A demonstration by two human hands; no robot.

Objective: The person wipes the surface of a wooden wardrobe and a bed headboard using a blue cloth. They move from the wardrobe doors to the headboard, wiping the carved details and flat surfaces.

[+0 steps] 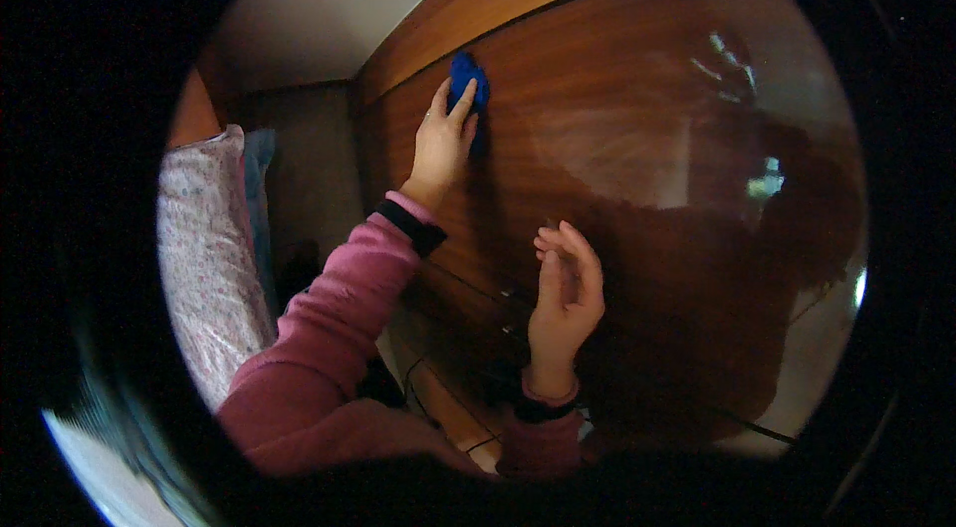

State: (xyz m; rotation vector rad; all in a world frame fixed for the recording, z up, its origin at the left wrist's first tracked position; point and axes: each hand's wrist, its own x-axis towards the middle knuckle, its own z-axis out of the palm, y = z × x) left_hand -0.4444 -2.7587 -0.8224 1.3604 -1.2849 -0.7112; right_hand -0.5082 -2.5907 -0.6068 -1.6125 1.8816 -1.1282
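My left hand [445, 141] reaches up and away, its fingers pressing a bunched blue cloth [466, 81] against a glossy brown wooden surface [597, 99]. The cloth sits near the upper left edge of the wood, partly covered by my fingers. Lower and to the right, my right hand [568, 298] hovers in front of the same surface. Its fingers are loosely curved with the thumb apart, and nothing shows in it. Both arms wear pink sleeves with dark bands at the wrists.
A lighter wooden strip [468, 24] runs along the top edge. On the left lies patterned pale bedding [214, 248] next to a blue-grey fabric edge [261, 198]. Small shiny fittings [508, 294] show on the darker wood below. Bright reflections lie on the wood at right.
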